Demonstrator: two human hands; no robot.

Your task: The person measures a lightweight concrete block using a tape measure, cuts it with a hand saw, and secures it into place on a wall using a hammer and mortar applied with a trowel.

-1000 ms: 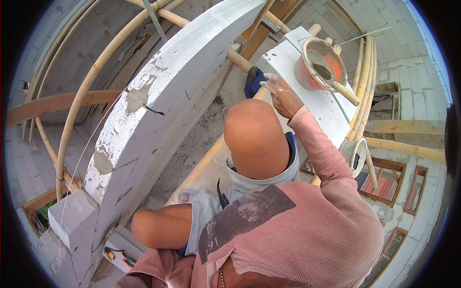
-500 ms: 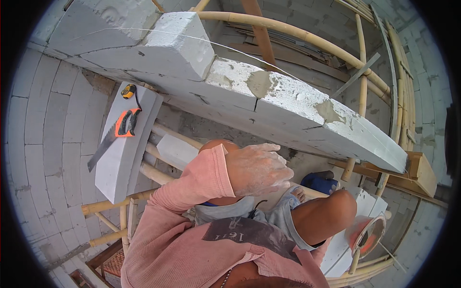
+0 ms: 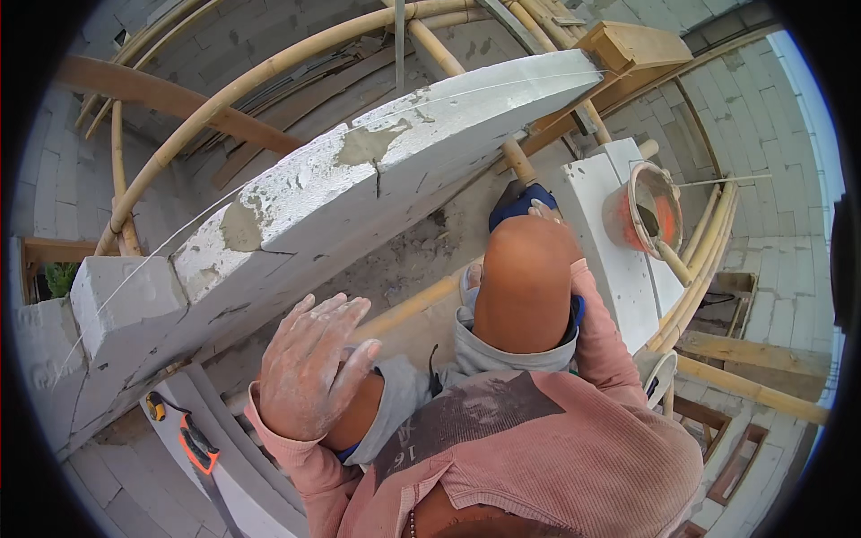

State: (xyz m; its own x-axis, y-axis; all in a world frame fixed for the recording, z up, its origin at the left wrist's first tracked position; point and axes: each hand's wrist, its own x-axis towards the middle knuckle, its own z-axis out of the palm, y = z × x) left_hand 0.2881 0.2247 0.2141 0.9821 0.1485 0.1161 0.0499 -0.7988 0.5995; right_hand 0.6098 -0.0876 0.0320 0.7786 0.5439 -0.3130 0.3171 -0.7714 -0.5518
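Note:
My left hand [image 3: 314,368], dusty with pale powder, is raised over my left thigh. Its fingers are stretched out and nothing is in it. My right hand [image 3: 547,213] reaches down past my bent right knee, which hides most of it; the visible part is beside a dark blue object [image 3: 520,204] whose kind I cannot make out. Whether the hand grips that object does not show. Ahead runs a low wall of white aerated blocks [image 3: 314,193] with patches of grey mortar [image 3: 372,142] on top. A thin string [image 3: 170,238] stretches along it.
At lower left, a block [image 3: 175,394] carries a tape measure [image 3: 155,406] and an orange-handled handsaw [image 3: 199,448]. On the right, an orange bucket [image 3: 644,208] stands by white blocks [image 3: 605,242]. Bamboo poles [image 3: 269,67] cross behind the wall; a wooden box form [image 3: 628,49] adjoins its far end.
My view has swung to the right. My left hand has lowered to the left and its fingers have spread. My right hand, hidden before, now shows partly beside the blue object.

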